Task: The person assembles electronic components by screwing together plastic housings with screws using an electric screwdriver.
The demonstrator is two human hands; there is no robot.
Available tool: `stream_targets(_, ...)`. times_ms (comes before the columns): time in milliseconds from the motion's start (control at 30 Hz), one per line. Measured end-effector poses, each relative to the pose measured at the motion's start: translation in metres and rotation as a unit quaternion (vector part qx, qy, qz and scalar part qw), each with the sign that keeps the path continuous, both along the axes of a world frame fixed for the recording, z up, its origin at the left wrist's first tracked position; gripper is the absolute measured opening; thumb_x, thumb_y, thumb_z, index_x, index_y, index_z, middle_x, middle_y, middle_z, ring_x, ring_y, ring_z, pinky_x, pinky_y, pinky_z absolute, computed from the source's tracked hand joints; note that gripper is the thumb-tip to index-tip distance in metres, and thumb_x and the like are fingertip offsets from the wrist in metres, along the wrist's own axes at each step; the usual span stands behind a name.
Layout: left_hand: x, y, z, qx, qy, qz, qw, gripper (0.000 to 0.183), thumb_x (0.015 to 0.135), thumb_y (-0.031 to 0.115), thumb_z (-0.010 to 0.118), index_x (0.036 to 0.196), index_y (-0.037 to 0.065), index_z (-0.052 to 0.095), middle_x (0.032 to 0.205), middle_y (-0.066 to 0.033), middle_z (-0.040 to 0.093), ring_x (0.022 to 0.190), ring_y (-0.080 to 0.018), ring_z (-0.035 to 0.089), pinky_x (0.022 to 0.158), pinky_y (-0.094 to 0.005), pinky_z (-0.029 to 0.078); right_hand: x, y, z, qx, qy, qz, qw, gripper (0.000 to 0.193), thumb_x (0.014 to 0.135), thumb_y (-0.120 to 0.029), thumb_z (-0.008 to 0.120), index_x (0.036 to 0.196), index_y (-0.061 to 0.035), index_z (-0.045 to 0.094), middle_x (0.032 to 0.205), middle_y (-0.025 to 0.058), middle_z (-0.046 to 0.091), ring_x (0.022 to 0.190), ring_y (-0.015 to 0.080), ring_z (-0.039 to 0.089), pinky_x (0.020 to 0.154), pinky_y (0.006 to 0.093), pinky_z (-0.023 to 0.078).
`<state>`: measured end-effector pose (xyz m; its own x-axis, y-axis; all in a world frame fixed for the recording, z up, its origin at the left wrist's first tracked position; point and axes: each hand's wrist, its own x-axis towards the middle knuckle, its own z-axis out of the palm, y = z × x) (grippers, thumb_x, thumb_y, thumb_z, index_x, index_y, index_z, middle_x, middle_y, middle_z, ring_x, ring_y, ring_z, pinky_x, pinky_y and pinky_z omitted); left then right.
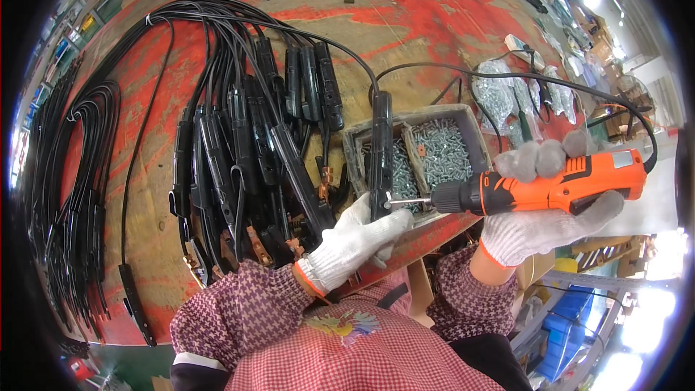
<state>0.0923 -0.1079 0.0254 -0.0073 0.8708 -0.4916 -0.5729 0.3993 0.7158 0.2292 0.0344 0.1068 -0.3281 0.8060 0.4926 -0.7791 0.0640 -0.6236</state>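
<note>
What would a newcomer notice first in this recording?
First, the orange power screwdriver on the right, in the gloved right hand, its bit at the black handle held by the left hand. Then the cluster of black cables and handles left of centre on the red table, and the divided box of screws beyond the bit.

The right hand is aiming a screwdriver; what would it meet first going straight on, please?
Most likely the black handle in the left hand; whether the bit already touches it is unclear.
</note>
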Motion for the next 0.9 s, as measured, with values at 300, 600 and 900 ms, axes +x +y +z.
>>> stream_targets(300,0.001,0.001,0.001,-0.012,-0.015,0.037,0.999,0.038,0.096,0.038,0.059,0.101,0.002,0.048,0.069,-0.0006,0.05,0.054,-0.0095,0.049,0.049,-0.025,0.044,0.002,-0.004,0.0,0.013,0.0,-0.012,1.0,0.072,0.084,-0.076,0.054,0.12,-0.0136,0.051,0.084,0.0094,0.065,0.061,0.0262,0.059,0.06,0.0438,0.05)
stream_targets(600,0.005,0.003,0.002,-0.019,0.054,-0.003,0.998,0.028,0.094,0.023,0.061,0.107,0.002,0.048,0.069,0.0004,0.051,0.052,-0.0072,0.048,0.046,-0.0243,0.041,0.007,-0.008,-0.003,0.053,-0.032,0.055,0.997,0.083,0.077,-0.078,0.061,0.122,-0.0091,0.054,0.087,0.0103,0.066,0.064,0.027,0.06,0.06,0.0452,0.05)
stream_targets(900,0.015,0.005,-0.023,-0.019,0.152,0.032,0.988,0.03,0.093,0.026,0.062,0.107,0.003,0.048,0.061,0.0021,0.049,0.047,-0.0076,0.047,0.042,-0.0247,0.039,-0.012,-0.013,-0.001,0.08,-0.048,0.079,0.993,0.084,0.074,-0.075,0.067,0.118,-0.0041,0.056,0.083,0.0088,0.063,0.062,0.0238,0.058,0.055,0.0392,0.046)
